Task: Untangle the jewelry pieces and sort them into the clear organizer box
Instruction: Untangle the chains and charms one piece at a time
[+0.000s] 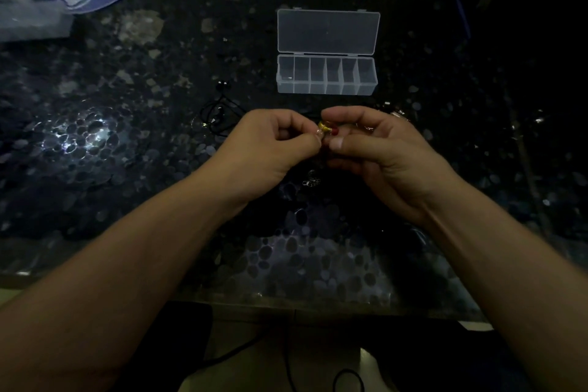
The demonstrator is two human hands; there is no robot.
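Hands meet over the dark pebble-patterned bench (95, 137): left hand (270, 143) and right hand (378, 146) each hold in a narrow pinching grip one small gold piece with red bead (327, 129). Behind stands the clear plastic organizer box (327, 76), lid open, six compartments. Black cord necklace (219, 114) lies left.

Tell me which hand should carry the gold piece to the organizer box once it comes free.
Probably the right hand. The gold piece sits between both hands, also pinched by the left hand, but the open organizer box lies ahead, slightly to the right, so the right has the shorter path.
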